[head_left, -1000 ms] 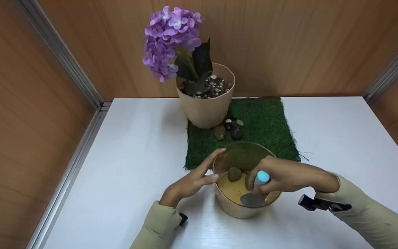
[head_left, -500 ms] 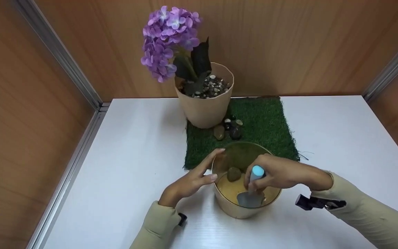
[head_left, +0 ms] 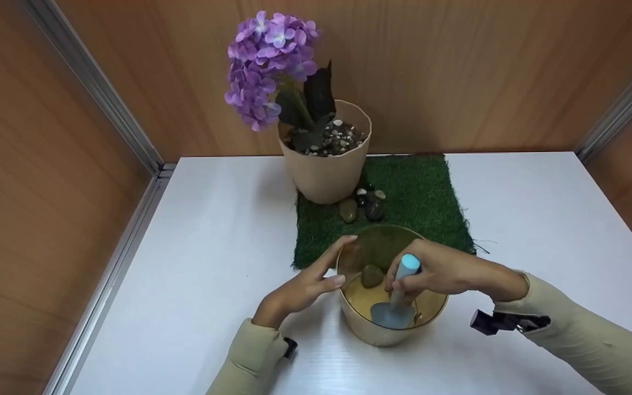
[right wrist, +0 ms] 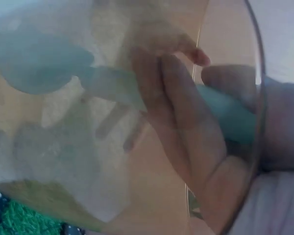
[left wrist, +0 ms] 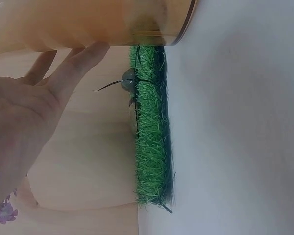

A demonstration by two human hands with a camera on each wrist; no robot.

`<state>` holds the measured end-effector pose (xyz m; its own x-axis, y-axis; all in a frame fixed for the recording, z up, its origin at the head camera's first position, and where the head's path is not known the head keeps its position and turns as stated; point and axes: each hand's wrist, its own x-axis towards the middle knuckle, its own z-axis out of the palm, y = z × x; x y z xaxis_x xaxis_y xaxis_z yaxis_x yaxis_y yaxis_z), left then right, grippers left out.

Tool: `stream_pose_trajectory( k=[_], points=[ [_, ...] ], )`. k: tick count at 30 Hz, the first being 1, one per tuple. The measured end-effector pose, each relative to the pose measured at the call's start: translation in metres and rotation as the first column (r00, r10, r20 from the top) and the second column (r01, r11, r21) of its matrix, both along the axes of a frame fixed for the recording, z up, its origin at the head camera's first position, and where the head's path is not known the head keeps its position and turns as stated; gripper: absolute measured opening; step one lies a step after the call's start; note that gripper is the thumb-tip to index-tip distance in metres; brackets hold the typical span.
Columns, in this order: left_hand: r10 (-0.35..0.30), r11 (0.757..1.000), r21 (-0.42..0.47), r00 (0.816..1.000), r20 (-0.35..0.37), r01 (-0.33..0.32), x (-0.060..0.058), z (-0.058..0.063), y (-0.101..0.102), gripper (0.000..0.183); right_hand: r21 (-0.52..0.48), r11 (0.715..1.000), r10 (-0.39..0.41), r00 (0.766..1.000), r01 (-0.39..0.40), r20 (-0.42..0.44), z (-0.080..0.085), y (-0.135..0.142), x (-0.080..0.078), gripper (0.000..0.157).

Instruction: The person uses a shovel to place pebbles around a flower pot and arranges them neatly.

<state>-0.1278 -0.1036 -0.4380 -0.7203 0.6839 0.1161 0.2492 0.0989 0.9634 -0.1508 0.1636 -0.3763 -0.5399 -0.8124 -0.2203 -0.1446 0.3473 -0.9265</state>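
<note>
A see-through amber bowl stands on the white table at the front edge of the grass mat. Inside it lies a dark rounded stone. My right hand reaches over the bowl's right rim and grips the handle of a small light-blue shovel. Its rounded blade is down inside the bowl, close to the near wall. Through the bowl wall, the right wrist view shows fingers wrapped around that handle. My left hand touches the bowl's left side with fingers and thumb extended; the left wrist view shows those fingertips against the wall.
Behind the bowl lies a green artificial grass mat. A beige pot with purple flowers and pebbles stands at its back left. Several loose stones sit before the pot. Wooden panels enclose the table.
The shovel's blade has shifted a little left in the bowl, and its handle has tilted, its top rising slightly. The right hand moved left with it. The left hand and bowl stay put.
</note>
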Motion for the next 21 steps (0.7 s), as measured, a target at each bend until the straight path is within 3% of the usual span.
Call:
stream_pose_trajectory(
  k=[10,17,21],
  points=[
    [0.004,1.000,-0.011,1.000,-0.004,-0.005,0.000,0.000,0.001,0.070,-0.066,0.987,-0.138,0.983,0.147,0.121,0.008,0.015,-0.007,0.019],
    [0.041,0.999,-0.035,0.999,0.004,-0.040,-0.010,-0.029,0.000,0.068,-0.084,0.976,-0.185,0.967,0.202,0.174,0.008,0.031,-0.014,0.026],
    [0.019,1.000,-0.007,1.000,-0.006,-0.019,-0.006,-0.016,0.000,0.068,-0.131,0.965,-0.197,0.958,0.227,0.209,0.006,0.038,-0.016,0.028]
  ],
)
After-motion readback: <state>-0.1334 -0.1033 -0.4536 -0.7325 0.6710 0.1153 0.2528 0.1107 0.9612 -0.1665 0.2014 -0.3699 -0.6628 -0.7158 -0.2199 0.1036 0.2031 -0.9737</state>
